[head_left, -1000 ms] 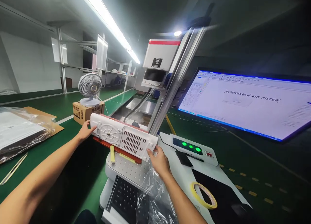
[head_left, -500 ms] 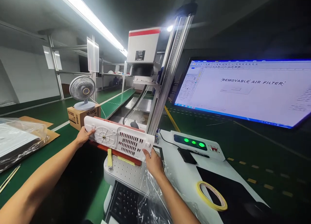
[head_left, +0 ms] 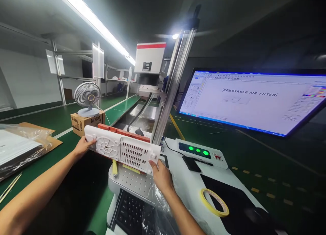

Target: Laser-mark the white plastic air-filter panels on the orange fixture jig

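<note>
A long white plastic panel with a round spoked pattern and a slotted grille is tilted up in front of a red fixture. My left hand grips the panel's left end, thumb on its face. At the right end, my right hand pinches the lower corner with the thumb in front. The fixture shows above the panel's top edge, over a perforated metal plate. Yellow tape pieces hang just below the panel.
A white and red machine head is mounted on a metal column. Around it are a monitor, a tape roll, a keyboard, clear plastic film and a fan on a box.
The panel has come slightly down and left in both hands, and more of the red fixture shows behind its top edge. The view has shifted a little.
</note>
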`<state>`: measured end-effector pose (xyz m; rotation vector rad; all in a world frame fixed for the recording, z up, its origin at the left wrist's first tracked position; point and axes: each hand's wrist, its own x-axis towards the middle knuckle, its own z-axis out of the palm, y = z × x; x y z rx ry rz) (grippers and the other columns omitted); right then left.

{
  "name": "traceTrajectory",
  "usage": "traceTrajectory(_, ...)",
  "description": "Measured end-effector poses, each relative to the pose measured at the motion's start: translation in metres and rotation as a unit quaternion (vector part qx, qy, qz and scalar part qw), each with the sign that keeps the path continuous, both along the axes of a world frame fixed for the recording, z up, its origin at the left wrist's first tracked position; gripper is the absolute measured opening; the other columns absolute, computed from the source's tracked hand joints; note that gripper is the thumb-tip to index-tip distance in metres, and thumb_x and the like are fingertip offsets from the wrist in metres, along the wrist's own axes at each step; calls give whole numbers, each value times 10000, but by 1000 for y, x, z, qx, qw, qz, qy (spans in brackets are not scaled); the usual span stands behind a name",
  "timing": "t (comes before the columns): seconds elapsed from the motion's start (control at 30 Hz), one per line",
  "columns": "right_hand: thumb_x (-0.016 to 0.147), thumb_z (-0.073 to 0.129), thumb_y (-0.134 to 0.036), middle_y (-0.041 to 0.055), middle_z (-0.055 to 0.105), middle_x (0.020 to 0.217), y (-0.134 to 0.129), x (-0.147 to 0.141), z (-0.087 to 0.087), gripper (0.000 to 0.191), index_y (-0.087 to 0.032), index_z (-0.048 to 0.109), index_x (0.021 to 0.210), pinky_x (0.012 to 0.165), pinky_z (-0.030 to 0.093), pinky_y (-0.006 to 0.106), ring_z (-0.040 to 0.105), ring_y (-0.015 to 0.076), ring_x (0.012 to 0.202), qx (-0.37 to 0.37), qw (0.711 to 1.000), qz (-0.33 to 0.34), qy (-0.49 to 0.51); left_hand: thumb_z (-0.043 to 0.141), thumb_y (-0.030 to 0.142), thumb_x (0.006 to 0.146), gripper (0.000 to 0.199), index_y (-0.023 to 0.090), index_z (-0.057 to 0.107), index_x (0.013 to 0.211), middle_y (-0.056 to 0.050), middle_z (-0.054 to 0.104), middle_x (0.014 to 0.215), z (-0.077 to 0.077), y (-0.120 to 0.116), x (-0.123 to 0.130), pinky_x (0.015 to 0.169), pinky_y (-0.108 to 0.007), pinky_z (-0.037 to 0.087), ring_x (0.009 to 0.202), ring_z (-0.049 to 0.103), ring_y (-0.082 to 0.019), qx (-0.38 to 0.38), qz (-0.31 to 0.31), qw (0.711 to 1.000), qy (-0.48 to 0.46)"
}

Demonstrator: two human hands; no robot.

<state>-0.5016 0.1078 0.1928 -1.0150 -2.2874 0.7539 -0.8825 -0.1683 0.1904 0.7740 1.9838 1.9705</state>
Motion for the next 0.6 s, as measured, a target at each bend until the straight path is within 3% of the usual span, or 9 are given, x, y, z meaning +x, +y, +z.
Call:
traceTrajectory(0.17, 1047, 469, -654, 146, 840, 1109, -43, 58, 13, 510, -273, 800, 1123, 848, 596, 379, 792, 357, 1076, 14, 997, 31, 74, 1011, 770, 566, 977, 145, 646, 1223, -182, 786, 1252, -3, -43, 43, 1008, -458, 601, 1167, 735, -380, 39, 59, 997, 16)
traceTrajectory(0.33, 1030, 466, -841, 192, 833, 1036, -74, 131, 20, 700, -244, 830, 998, 819, 636, 433, 790, 388, 993, 154, 982, -18, 105, 1024, 737, 561, 927, 187, 612, 1183, -133, 764, 1232, 2, -91, 108, 1060, -473, 586, 1196, 708, -360, 107, 106, 988, 31)
traceTrajectory(0.47, 1092, 534, -670, 166, 844, 1031, -99, 182, 29, 555, -219, 856, 1114, 797, 663, 429, 801, 366, 929, 267, 961, 5, 66, 1057, 640, 562, 874, 164, 680, 1192, -163, 761, 1283, 9, -121, 151, 1009, -465, 606, 1173, 708, -365, 112, 105, 988, 8)
traceTrajectory(0.6, 1138, 492, -469, 110, 841, 1173, -133, 215, 45, 437, -244, 806, 1342, 897, 686, 421, 811, 332, 1042, 282, 957, 16, 62, 1052, 645, 563, 807, 190, 673, 1111, -166, 762, 1315, 13, -139, 171, 941, -440, 624, 1170, 722, -375, 128, 98, 987, 29)
